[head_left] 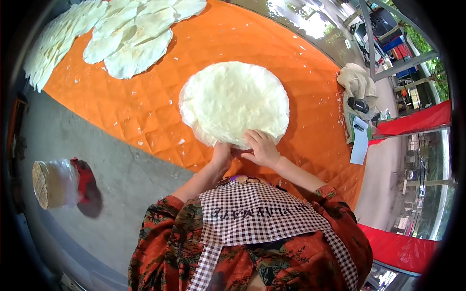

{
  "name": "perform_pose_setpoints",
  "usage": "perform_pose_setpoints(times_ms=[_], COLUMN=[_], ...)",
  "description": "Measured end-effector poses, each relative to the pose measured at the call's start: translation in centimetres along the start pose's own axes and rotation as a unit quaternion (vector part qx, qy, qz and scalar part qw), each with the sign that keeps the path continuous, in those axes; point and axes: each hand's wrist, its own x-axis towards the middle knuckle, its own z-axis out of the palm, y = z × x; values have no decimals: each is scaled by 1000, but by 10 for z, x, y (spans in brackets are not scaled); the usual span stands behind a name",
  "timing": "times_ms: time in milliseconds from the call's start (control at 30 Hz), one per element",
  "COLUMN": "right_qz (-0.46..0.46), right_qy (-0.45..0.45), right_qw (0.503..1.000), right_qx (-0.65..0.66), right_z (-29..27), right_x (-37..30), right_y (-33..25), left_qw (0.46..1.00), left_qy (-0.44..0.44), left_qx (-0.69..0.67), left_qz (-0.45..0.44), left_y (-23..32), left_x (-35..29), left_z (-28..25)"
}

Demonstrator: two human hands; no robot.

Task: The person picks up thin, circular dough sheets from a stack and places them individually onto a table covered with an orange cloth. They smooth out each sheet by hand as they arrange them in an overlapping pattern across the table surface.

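A round stack of thin, off-white sheets, which look like rice paper, lies on an orange cloth in front of me. Thin, see-through edges stick out around its rim. At the near edge, my left hand pinches the rim, its fingers partly hidden beneath the sheets. Close to its right, my right hand has its fingers bent over the top of the same edge. The right thumb is set apart, lower down and pointing toward the left hand.
The quilted orange cloth bears small white flakes. More overlapping sheets lie far left, beside another pile. A woven round container stands on the grey floor at left. A crumpled cloth and pale blue paper are at right.
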Motion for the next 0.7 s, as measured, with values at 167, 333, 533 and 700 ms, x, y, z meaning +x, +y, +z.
perform_pose_setpoints(times_ms=[167, 333, 533, 700], right_qz=[152, 126, -15, 29], right_qy=[-95, 99, 173, 7], right_qw=[981, 982, 984, 999], right_qx=[78, 100, -25, 15], right_z=[-12, -159, -84, 19], right_x=[34, 118, 93, 57], right_y=[55, 56, 6, 19], left_qw=[998, 921, 877, 985], left_qy=[-37, 192, 293, 152], left_qx=[-28, 136, 241, 82], left_qz=[41, 309, 293, -6], left_y=[22, 40, 28, 46], left_x=[-22, -24, -16, -24], left_z=[17, -49, -64, -59])
